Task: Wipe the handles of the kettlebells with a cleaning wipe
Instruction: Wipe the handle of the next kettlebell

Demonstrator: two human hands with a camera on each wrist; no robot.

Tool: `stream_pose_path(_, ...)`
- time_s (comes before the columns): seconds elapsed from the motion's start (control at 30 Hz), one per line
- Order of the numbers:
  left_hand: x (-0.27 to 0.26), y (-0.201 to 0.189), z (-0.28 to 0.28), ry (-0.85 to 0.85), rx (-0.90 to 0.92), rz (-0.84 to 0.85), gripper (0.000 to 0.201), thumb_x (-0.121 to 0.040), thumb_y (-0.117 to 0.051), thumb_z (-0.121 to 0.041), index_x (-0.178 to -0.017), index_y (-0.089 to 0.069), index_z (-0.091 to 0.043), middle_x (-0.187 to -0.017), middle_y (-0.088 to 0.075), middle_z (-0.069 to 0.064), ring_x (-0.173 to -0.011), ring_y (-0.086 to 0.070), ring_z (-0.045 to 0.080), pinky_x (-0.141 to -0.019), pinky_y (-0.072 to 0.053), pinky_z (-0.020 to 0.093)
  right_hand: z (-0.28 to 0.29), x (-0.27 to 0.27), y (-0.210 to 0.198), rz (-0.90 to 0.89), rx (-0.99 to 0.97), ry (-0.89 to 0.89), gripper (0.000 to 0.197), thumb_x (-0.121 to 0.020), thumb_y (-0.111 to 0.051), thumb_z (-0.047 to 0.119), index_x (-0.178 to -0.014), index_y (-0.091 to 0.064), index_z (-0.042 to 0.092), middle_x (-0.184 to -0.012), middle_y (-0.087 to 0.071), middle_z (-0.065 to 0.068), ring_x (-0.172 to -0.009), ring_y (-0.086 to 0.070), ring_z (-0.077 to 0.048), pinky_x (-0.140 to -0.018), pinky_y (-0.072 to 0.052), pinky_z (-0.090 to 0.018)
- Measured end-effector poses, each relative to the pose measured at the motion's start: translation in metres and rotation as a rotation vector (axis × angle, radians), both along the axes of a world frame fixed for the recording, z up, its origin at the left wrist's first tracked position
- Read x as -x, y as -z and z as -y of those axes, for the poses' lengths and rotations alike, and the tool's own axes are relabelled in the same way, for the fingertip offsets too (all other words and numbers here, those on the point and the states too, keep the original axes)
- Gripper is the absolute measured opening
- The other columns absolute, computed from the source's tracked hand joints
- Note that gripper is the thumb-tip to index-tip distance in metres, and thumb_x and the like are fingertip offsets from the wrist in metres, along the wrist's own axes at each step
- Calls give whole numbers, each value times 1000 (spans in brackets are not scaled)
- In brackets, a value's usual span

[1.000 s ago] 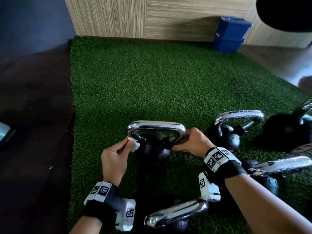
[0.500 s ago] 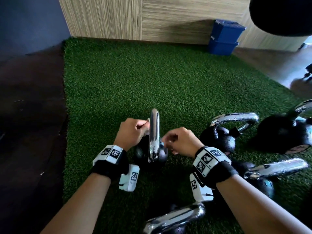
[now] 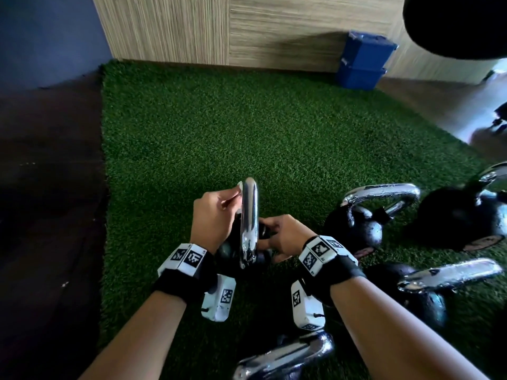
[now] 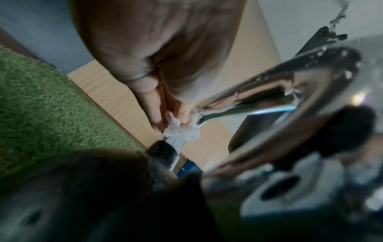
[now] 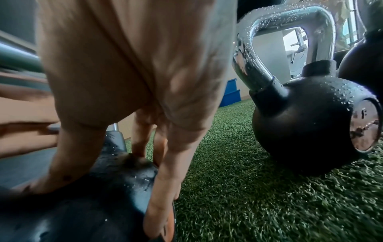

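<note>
A black kettlebell [image 3: 233,253] stands on the green turf with its chrome handle [image 3: 249,223] turned edge-on to me. My left hand [image 3: 216,215] pinches a small white wipe [image 3: 239,187] against the far top of that handle; the left wrist view shows the wipe [image 4: 182,131] bunched between the fingertips on the chrome bar [image 4: 238,108]. My right hand [image 3: 282,237] holds the kettlebell's black body [image 5: 116,176] from the right, fingers spread down over it.
More chrome-handled kettlebells stand close by: one [image 3: 359,223] just right, a large one [image 3: 463,218] farther right, one [image 3: 428,283] at near right and one [image 3: 285,357] below my wrists. Blue boxes [image 3: 362,61] sit by the wooden wall. Dark floor [image 3: 49,215] borders the turf's left edge.
The kettlebell has been turned from handle broadside to edge-on. My left hand with the wipe moved up to the handle's far top, and my right hand dropped from the handle to the body.
</note>
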State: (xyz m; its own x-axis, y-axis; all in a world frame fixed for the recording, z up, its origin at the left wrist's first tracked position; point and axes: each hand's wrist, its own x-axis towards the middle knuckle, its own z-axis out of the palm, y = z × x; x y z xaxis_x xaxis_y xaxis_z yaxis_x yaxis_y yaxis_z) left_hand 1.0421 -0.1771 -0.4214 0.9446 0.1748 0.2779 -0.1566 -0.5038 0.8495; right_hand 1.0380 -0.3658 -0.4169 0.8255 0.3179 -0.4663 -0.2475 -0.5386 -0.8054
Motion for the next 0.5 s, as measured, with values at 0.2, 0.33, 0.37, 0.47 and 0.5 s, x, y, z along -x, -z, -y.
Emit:
stream_pose_path(0.2,-9,-6,-9,100,139,-34,20,-94,-72,-25,-112,-76,-34,-104,-78,-13,-90,-68,-15,-90,-55,13,0,-1,7,-3,1,50,56,-72,-89,27,-123,-67,37,-109,-76,1,-94,-75,-23,-81,-60,-56)
stream_pose_path(0.33,-4,-18,-15,241,406,-66,30,-85,-75,-34,-114,-76,-27,-109,-78,-5,-103,-75,19,-89,-61,39,3,-1,10,22,-39,26,45,-71,-88,30,-113,-71,39,-103,-77,0,-82,-73,-16,-73,-62,-44)
stream_pose_path(0.37,1,-17,-15,287,486,-63,28,-84,-73,-30,-111,-77,-28,-110,-78,-5,-102,-75,19,-85,-62,33,3,0,11,38,-43,19,45,-71,-87,30,-112,-72,38,-100,-78,1,-77,-73,-13,-65,-63,-35)
stream_pose_path(0.47,14,-18,-18,380,595,-63,28,-86,-71,-21,-113,-76,-22,-113,-77,-4,-104,-74,16,-81,-61,23,5,-1,14,73,-71,7,45,-71,-88,28,-113,-73,31,-93,-77,1,-69,-71,-8,-54,-53,-21)
stream_pose_path(0.5,14,-20,-18,380,597,-71,29,-86,-71,-19,-115,-75,-17,-112,-78,-1,-103,-74,18,-80,-61,25,5,-1,15,80,-75,7,44,-72,-88,27,-113,-73,30,-94,-78,-1,-71,-72,-10,-55,-52,-21)
